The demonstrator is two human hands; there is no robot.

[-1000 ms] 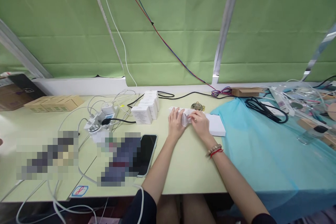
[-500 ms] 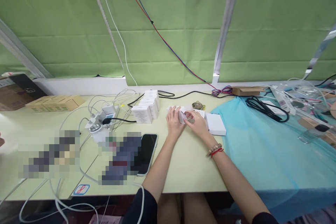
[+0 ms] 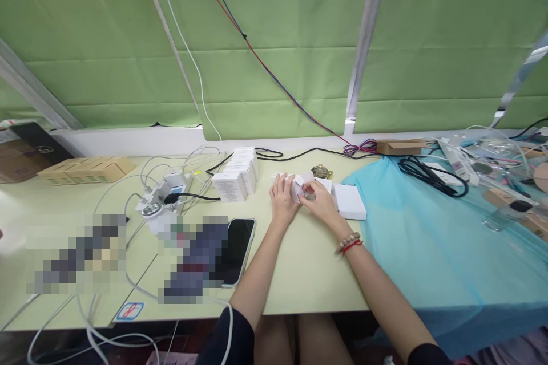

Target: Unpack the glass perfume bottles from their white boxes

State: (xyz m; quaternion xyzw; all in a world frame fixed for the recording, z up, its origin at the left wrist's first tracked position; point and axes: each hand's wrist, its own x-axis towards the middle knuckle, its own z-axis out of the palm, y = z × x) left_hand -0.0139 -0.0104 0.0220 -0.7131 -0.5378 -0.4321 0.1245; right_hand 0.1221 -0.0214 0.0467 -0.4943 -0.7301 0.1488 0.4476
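Observation:
My left hand and my right hand meet over the pale green table, and together they hold a small folded white packet between the fingertips. Just right of the hands lies a flat white box. Behind them sit thin white sheets and a small round brass-coloured object. My right wrist wears a bead bracelet and a red string.
A row of small white boxes stands left of my hands, next to a white power strip with cables. A black phone lies nearer me. A light blue cloth covers the right side, with a black cable and clutter. Tan boxes sit far left.
My hands have drawn the white packet closer together and folded it smaller. My right hand has shifted slightly left, off the flat white box.

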